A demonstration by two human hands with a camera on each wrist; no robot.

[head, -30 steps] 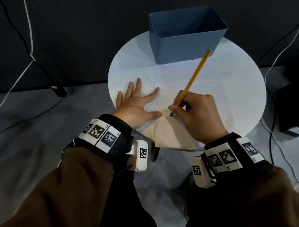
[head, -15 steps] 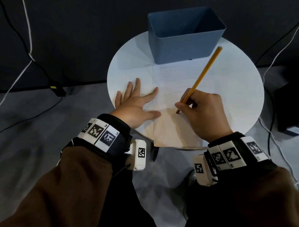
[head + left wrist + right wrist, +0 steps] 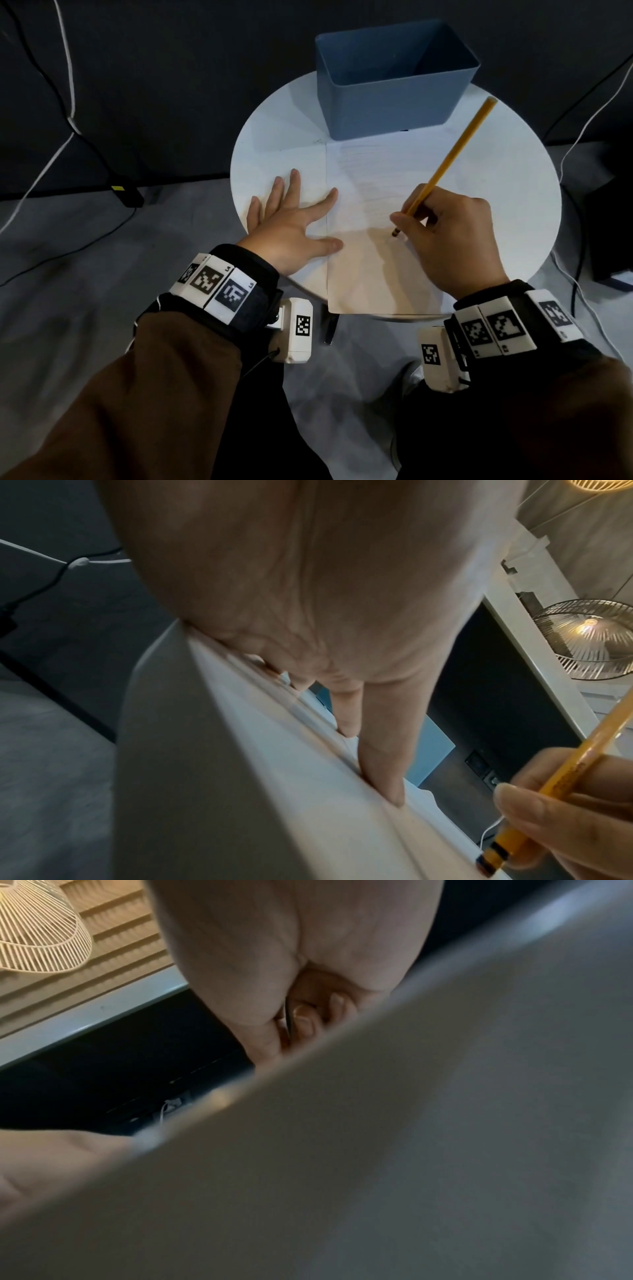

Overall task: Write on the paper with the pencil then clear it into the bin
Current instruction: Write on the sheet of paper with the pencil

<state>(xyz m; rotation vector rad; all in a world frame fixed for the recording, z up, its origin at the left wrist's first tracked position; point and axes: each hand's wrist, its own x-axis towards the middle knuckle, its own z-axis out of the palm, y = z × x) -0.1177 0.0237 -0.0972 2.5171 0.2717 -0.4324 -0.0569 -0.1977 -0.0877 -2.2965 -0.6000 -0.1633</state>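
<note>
A white lined paper (image 3: pixel 370 192) lies on the round white table (image 3: pixel 507 178), its near edge hanging past the table rim. My left hand (image 3: pixel 291 222) lies flat with fingers spread, pressing the paper's left edge; in the left wrist view its fingers (image 3: pixel 380 764) lie straight on the sheet. My right hand (image 3: pixel 442 233) grips a yellow pencil (image 3: pixel 452 154), its dark tip down on the paper near the middle, and the pencil (image 3: pixel 548 796) slants up to the right. An empty blue bin (image 3: pixel 387 96) stands at the table's far side, touching the paper's top edge.
Black and white cables (image 3: pixel 68 113) run across the grey floor left and right of the table. A dark box (image 3: pixel 609 240) sits on the floor at the right. The right wrist view is filled mostly by the table's blurred edge (image 3: pixel 411 1123).
My right hand has slid the pencil tip to the right across the paper, and the pencil's top end swung right. The left hand stays pressed in place.
</note>
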